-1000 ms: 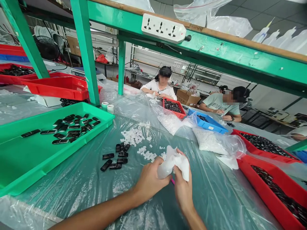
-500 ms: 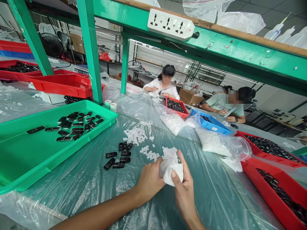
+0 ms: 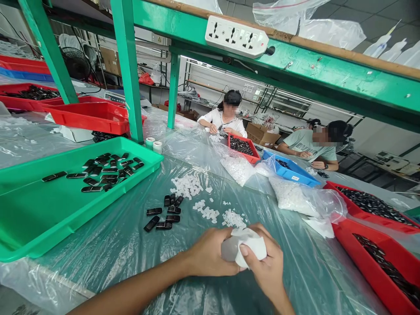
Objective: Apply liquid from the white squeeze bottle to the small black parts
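Both my hands meet above the plastic-covered table. My left hand (image 3: 215,251) is closed round a smooth grey rounded piece (image 3: 229,248), whose kind I cannot make out. A crumpled white cloth (image 3: 254,247), perhaps paper, is wrapped over its right side. My right hand (image 3: 271,262) grips that cloth, with the thumb pressed on its front and the fingers behind. Just beyond my hands lies a heap of small white bits (image 3: 233,218). Several glossy black oblong casings (image 3: 164,213) lie to the left, beside flat white pieces (image 3: 187,186).
A green tray (image 3: 78,210) with several black casings stands at left. Red trays (image 3: 370,271) of black parts line the right, near bags of white pieces (image 3: 292,194) and a blue tray (image 3: 292,172). A green shelf frame (image 3: 127,70) rises ahead. Two co-workers sit across.
My hands have moved slightly right and down with the grey piece and the white cloth. My right fingers, stretched up before, now curl round behind the cloth. More white bits show beyond.
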Action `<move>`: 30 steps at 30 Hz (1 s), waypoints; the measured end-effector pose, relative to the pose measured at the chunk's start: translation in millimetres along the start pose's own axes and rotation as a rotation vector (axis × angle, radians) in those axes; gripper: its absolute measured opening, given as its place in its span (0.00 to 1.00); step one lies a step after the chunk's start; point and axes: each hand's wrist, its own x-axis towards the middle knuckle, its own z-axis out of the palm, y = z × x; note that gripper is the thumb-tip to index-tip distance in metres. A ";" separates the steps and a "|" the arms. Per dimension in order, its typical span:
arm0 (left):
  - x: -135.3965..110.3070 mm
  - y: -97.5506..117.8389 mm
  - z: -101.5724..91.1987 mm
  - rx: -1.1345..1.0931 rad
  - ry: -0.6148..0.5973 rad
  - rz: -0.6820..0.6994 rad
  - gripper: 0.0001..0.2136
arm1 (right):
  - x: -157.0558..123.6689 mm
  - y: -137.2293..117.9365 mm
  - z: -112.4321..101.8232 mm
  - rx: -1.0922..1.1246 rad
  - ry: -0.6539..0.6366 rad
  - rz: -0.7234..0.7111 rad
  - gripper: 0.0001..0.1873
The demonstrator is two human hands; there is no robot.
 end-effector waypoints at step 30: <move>-4.6 -21.7 17.5 0.064 -0.089 0.142 0.09 | -7.2 1.5 2.5 -0.378 -0.062 -0.458 0.08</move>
